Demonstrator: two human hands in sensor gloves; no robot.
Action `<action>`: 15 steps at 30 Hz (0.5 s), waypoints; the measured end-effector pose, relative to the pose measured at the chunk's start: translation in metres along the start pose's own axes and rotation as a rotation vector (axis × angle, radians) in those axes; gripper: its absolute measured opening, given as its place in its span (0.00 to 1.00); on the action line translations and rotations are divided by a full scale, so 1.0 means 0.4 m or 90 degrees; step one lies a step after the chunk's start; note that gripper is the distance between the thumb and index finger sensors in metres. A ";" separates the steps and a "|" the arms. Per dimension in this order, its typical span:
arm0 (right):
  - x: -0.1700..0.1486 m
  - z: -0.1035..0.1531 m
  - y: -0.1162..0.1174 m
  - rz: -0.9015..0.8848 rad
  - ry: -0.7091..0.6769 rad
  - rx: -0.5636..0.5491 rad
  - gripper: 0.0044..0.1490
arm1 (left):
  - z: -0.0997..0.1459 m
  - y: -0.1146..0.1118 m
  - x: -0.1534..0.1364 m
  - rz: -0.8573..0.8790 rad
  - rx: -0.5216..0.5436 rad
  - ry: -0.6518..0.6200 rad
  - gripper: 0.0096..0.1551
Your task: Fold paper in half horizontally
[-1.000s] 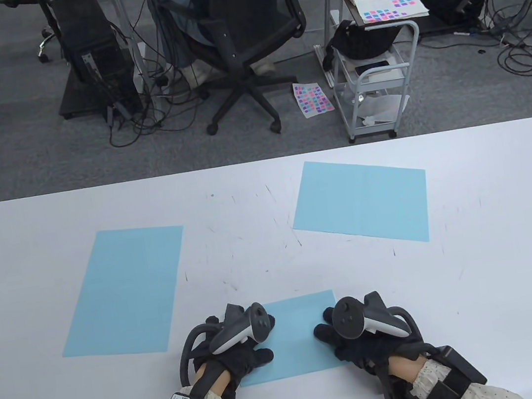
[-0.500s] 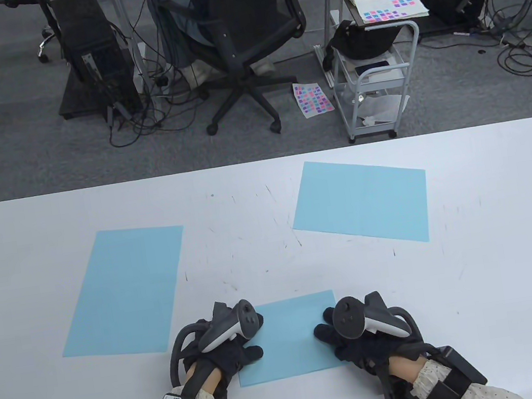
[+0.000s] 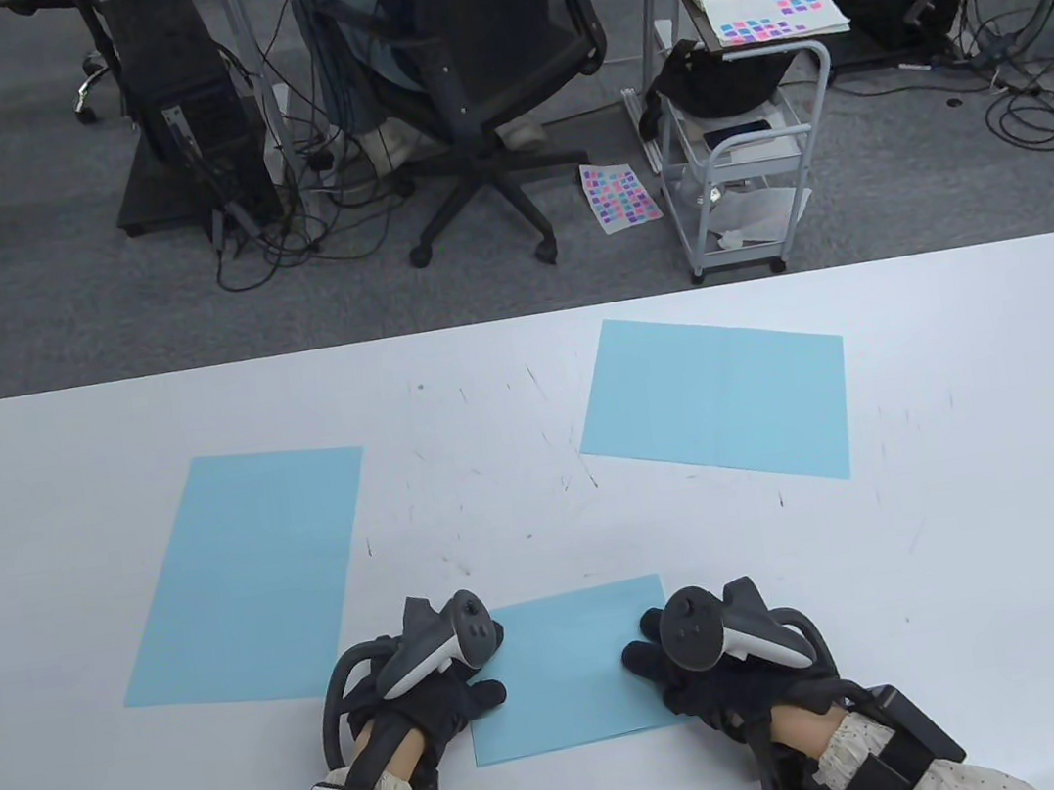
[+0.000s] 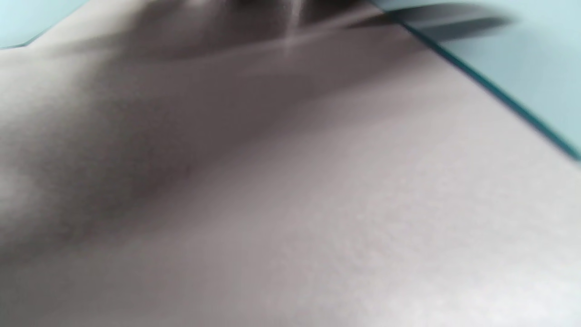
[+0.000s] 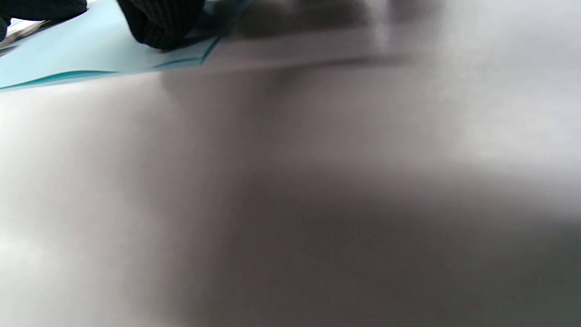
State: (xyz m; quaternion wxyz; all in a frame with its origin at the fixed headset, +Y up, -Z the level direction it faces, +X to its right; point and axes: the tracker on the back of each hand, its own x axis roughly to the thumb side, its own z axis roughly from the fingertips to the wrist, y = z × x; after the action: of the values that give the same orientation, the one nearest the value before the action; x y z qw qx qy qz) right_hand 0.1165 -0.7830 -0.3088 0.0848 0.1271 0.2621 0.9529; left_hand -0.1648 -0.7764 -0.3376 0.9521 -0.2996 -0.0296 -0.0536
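A light blue paper [image 3: 568, 671], folded into a small rectangle, lies at the table's front middle. My left hand [image 3: 452, 688] rests flat at its left edge, thumb touching the paper. My right hand [image 3: 671, 665] presses flat on its right side. In the right wrist view a gloved fingertip [image 5: 159, 27] presses the doubled paper [image 5: 68, 54], whose two layers show at the edge. In the left wrist view the paper's edge [image 4: 522, 68] lies at the upper right, and my fingers are out of frame.
Two more light blue sheets lie flat on the white table [image 3: 1004, 541]: one at the left [image 3: 247, 575], one at the back right [image 3: 715, 396]. An office chair [image 3: 486, 55] and a wire cart [image 3: 737, 146] stand beyond the far edge.
My left hand has slid leftward across the folded paper to its left edge. My right hand has stayed put, and the paper has not moved.
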 end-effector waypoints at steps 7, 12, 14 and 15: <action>0.000 0.000 0.000 0.000 0.001 0.000 0.38 | 0.004 0.015 -0.005 0.029 -0.001 -0.009 0.42; -0.001 0.000 0.000 -0.001 0.000 -0.001 0.38 | 0.025 0.029 -0.003 0.029 0.047 -0.012 0.43; -0.001 0.000 0.000 -0.003 -0.001 -0.001 0.38 | 0.039 0.035 -0.005 0.030 0.088 -0.012 0.44; -0.001 0.000 0.000 -0.003 -0.001 0.000 0.38 | 0.044 0.037 -0.005 0.029 0.104 -0.011 0.45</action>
State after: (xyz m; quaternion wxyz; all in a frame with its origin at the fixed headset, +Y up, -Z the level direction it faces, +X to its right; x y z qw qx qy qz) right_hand 0.1169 -0.7833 -0.3090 0.0875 0.1270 0.2622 0.9526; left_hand -0.1656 -0.7539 -0.3319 0.9741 -0.2216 -0.0350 -0.0271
